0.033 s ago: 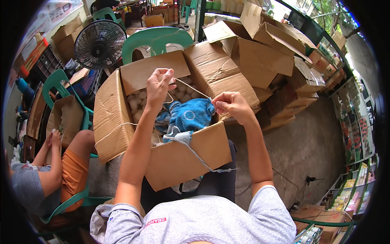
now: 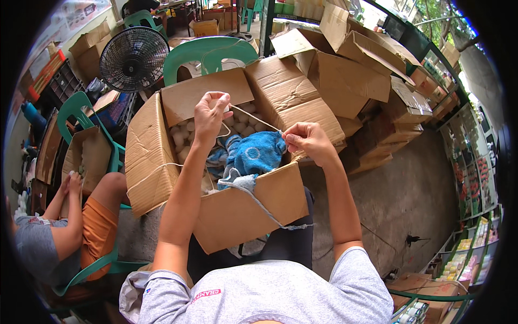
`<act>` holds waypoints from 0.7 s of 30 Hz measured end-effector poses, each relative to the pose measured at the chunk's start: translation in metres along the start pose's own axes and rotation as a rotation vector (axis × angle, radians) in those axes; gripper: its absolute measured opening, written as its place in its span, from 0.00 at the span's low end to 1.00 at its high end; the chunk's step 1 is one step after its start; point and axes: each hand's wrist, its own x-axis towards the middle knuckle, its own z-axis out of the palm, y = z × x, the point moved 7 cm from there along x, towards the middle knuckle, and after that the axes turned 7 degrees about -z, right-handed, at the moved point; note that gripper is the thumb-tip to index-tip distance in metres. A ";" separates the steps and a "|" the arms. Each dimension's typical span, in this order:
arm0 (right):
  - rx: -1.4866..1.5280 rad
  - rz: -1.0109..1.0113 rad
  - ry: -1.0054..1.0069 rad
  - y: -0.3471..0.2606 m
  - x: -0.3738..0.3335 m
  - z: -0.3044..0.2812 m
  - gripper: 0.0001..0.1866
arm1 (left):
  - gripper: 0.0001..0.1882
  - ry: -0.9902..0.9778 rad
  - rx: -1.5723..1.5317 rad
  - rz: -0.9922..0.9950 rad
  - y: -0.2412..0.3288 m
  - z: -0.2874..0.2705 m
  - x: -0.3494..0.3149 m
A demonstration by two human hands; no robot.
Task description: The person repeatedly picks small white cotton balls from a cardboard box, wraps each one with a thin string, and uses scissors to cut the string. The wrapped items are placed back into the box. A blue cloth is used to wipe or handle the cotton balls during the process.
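A pale cord is stretched between my two raised hands. My left hand is closed on one part of it, with something small and white showing at the fingers. At the other end my right hand pinches the cord between thumb and fingers. Below them an open cardboard box rests on my lap. Inside lie several rounded white pieces, whose kind I cannot make out. A blue cloth covers part of them, and a grey-blue cloth strip hangs over the near wall.
At the left a seated person handles something in another cardboard box. A black fan and a green chair stand beyond my box. Stacked cartons fill the far right. Shelves with small goods line the right edge.
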 end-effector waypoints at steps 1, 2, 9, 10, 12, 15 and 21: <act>0.022 -0.026 0.046 0.002 0.003 0.000 0.05 | 0.08 0.007 0.235 0.192 0.013 0.000 -0.002; 0.044 -0.051 0.091 0.004 0.008 0.001 0.05 | 0.07 0.015 0.468 0.384 0.024 0.003 -0.007; -0.488 -0.533 0.312 -0.049 0.021 0.053 0.04 | 0.17 -0.413 0.357 -0.177 -0.014 0.032 -0.019; -0.558 -0.644 0.301 -0.054 0.020 0.061 0.04 | 0.19 -0.424 0.306 -0.226 -0.013 0.031 -0.019; -0.557 -0.685 0.327 -0.056 0.017 0.065 0.03 | 0.22 -0.442 0.295 -0.310 -0.013 0.030 -0.022; -0.557 -0.719 0.395 -0.053 0.017 0.064 0.04 | 0.24 -0.487 0.288 -0.381 -0.017 0.028 -0.023; -0.505 -0.868 0.370 -0.061 0.006 0.075 0.04 | 0.18 -0.532 0.087 -0.367 -0.006 0.037 -0.030</act>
